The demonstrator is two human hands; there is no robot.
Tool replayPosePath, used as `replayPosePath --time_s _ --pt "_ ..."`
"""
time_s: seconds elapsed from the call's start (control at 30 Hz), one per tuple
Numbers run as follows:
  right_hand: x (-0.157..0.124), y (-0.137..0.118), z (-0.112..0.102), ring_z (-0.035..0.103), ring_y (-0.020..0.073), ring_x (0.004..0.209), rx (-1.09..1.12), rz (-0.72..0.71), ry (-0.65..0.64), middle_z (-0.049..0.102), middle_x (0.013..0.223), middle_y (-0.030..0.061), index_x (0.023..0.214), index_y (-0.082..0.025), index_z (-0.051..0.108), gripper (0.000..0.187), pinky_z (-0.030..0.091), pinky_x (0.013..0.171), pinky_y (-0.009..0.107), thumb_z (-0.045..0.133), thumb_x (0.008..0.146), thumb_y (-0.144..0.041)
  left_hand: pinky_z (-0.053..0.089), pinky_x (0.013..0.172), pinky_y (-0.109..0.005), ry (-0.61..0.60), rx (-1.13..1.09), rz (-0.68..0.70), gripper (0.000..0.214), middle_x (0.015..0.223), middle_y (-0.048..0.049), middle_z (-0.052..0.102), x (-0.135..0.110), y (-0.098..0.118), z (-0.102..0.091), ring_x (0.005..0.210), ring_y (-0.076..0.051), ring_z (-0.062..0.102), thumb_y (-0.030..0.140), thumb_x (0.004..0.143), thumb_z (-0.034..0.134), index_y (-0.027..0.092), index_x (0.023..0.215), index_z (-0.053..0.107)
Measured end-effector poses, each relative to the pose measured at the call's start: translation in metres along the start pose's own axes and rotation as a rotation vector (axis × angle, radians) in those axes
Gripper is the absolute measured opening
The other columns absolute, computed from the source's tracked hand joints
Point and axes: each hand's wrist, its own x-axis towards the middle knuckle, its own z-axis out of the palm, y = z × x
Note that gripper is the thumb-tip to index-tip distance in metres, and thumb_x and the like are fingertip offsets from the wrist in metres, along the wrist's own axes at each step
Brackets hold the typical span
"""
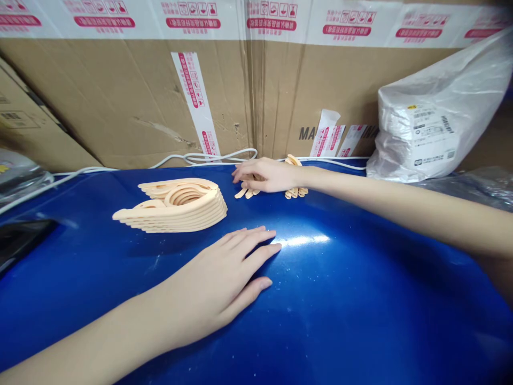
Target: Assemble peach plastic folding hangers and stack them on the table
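My left hand [236, 272] is stretched out low over the blue tabletop, fingers apart, holding nothing. Farther back, my right hand [270, 175] reaches across a small group of peach plastic pieces [296, 191], its fingers and thumb curved around some of them. The palm covers the middle of that group; rounded ends poke out on both sides. Left of it stands a neat stack of curved peach plastic pieces [188, 211], nested one on another, each with a rounded opening in the middle. Neither hand touches this stack.
Large cardboard boxes [132, 101] with printed tape wall off the back. A white cable [168, 159] runs along the table's rear edge. A wrapped package [425, 133] stands at the back right. On the left lies a dark flat object [24, 238] on the blue table [340, 321].
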Motion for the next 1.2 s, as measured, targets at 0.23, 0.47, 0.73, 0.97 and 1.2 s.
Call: replayPosePath --time_s 0.23,0.47,0.73,0.97,1.2 --pt "-0.034 -0.032 -0.077 0.059 0.0246 0.113 -0.052 0.374 0.222 0.068 0.120 0.0056 0.113 -0.023 0.067 0.031 0.042 0.099 0.039 0.047 0.096 -0.039 0.043 0.111 -0.047 -0.001 0.024 0.014 0.042 0.147 -0.0090 0.050 -0.001 0.001 0.001 0.135 -0.028 0.047 0.035 0.102 0.039 0.020 0.141 0.047" --pt "-0.085 -0.035 -0.078 0.065 0.0293 0.083 -0.349 0.900 0.126 0.070 0.088 0.0109 0.101 -0.019 0.066 0.034 0.045 0.072 0.040 0.055 0.089 -0.048 0.039 0.113 -0.046 0.004 0.021 0.011 0.043 0.148 -0.0086 0.048 -0.008 0.001 0.003 0.137 -0.026 0.044 0.036 0.102 0.038 0.021 0.142 0.046" --pt "-0.090 -0.016 -0.037 0.060 0.0184 0.050 -0.007 1.202 0.086 0.066 0.066 0.0068 0.095 -0.018 0.057 0.055 0.045 0.047 0.032 0.052 0.083 -0.071 0.039 0.112 -0.046 -0.009 0.023 0.019 0.043 0.148 -0.0095 0.047 -0.012 0.001 0.001 0.137 -0.026 0.044 0.036 0.103 0.036 0.020 0.142 0.045" --pt "-0.086 -0.014 -0.030 0.059 0.0169 0.051 0.164 1.247 0.162 0.064 0.067 0.0044 0.113 -0.016 0.052 0.054 0.046 0.038 0.027 0.071 0.078 -0.053 0.041 0.110 -0.048 -0.009 0.036 0.030 0.043 0.148 -0.0102 0.048 -0.013 0.002 -0.001 0.136 -0.026 0.044 0.036 0.103 0.036 0.019 0.141 0.045" --pt "-0.081 -0.022 -0.033 0.058 0.0161 0.050 0.269 1.282 0.236 0.060 0.061 0.0016 0.122 -0.011 0.048 0.048 0.051 0.041 0.028 0.068 0.083 -0.031 0.042 0.109 -0.048 -0.009 0.029 0.037 0.043 0.147 -0.0106 0.049 -0.014 0.002 0.000 0.135 -0.026 0.045 0.036 0.103 0.036 0.018 0.140 0.046"
